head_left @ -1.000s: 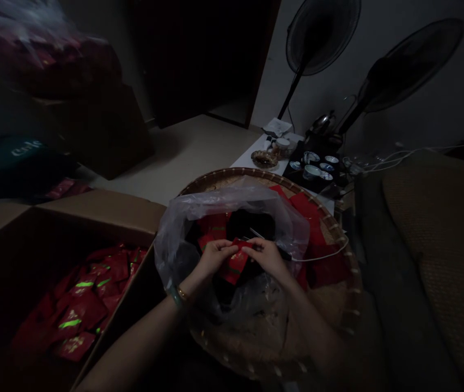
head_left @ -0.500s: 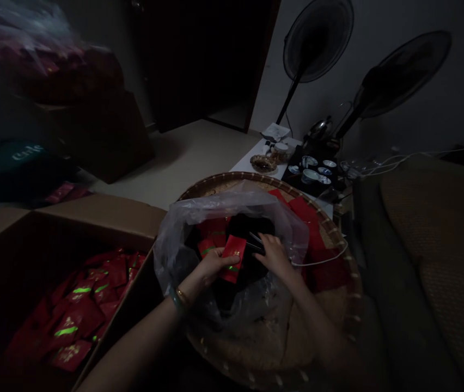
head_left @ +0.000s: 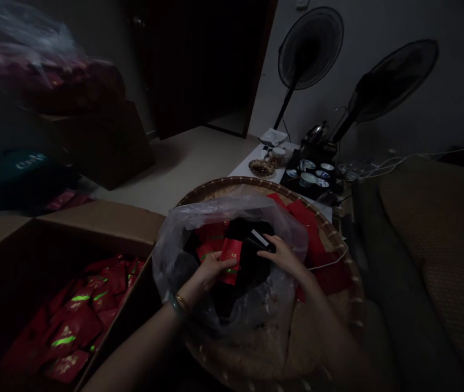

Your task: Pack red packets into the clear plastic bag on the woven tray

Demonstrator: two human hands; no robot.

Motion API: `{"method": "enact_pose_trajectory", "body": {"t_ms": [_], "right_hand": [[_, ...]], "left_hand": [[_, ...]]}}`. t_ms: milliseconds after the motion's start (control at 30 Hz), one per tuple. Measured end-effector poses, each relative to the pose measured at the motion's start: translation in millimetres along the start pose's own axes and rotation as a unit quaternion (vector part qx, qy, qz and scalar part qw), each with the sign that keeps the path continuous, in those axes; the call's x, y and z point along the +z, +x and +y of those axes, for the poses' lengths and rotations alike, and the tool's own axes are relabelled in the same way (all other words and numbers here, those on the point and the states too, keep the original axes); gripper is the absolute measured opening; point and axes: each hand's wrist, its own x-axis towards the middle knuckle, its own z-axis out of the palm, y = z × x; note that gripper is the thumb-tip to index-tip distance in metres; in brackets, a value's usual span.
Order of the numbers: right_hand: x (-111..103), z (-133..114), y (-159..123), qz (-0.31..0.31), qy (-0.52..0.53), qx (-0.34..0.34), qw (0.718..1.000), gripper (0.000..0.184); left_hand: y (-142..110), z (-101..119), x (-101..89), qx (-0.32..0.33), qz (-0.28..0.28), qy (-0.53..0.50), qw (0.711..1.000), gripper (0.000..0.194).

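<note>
My left hand (head_left: 211, 271) pinches a small red packet (head_left: 231, 260) with gold print and a green band. To its right, my right hand (head_left: 281, 253) grips a dark handheld tool (head_left: 265, 245) with a pale strip along it; its exact kind is unclear in the dim light. Both hands are over the open mouth of a clear plastic bag (head_left: 240, 204). Dark contents (head_left: 252, 269) fill the bag, with more red packets (head_left: 211, 237) at its left side. The bag rests in a round woven bamboo tray (head_left: 305, 356).
Red sheets or packets (head_left: 307, 220) lie in the tray's right side. A white cord (head_left: 330, 264) crosses its rim. At left, a cardboard box (head_left: 101, 218) holds many red packets (head_left: 79, 324). Beyond are teacups (head_left: 309, 178) and two standing fans (head_left: 311, 49). A sofa (head_left: 436, 234) is at right.
The dark tool in my right hand, seen earlier as two thin pale edges, has turned and shows one pale strip. The red packet stays in my left hand. The view has shifted slightly.
</note>
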Motion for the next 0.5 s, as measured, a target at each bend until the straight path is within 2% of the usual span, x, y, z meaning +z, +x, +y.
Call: {"method": "enact_pose_trajectory", "body": {"t_ms": [100,233,400,500], "right_hand": [[-10.6,-7.5,0.8,-0.042,0.055,-0.007,0.998,0.049],[-7.1,-13.5,-3.6,-0.077,0.006,-0.05,0.996,0.043],[13.1,-1.1,-17.7,-0.106,-0.117,-0.088,0.984,0.066],[16.5,0.2,-23.5,-0.086,-0.141,-0.106,0.981,0.061]], "left_hand": [[2.5,-3.1,2.3,0.008,-0.004,0.01,1.0,0.044],[4.8,-7.1,4.9,0.017,0.008,0.018,1.0,0.043],[5.5,-8.5,-0.3,0.012,0.026,0.004,1.0,0.044],[5.0,-7.9,-4.2,0.016,0.022,0.0,1.0,0.044]]}}
